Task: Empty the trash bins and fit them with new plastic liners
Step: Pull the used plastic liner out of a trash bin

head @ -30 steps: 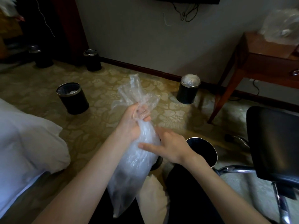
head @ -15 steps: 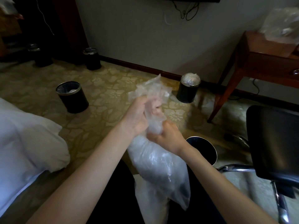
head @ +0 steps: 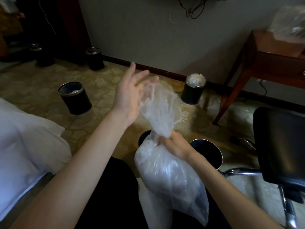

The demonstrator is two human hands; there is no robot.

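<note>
- Head view: our right grip (head: 173, 146) is curled tight round the twisted neck of the clear trash bag (head: 171, 182). The bag hangs over our lap, just beside the empty black bin (head: 212, 152) on the carpet.
- Our left grip (head: 132, 98) is spread wide with straight fingers and holds nothing. Its fingertips lie against the bag's loose plastic top, above the neck.
- We judge the bag light and soft: thin film over crumpled pale filling, sagging under its own load. The film looks slippery and easy to tear, so we would hold it at the gathered neck, with a palm under the belly if it strains.
- Farther off on the carpet stand a lined bin (head: 75, 97) and a stuffed bin (head: 193, 91); the stuffed one is near the wooden worktop (head: 267, 45).
- We can read no brand, label or writing anywhere.
</note>
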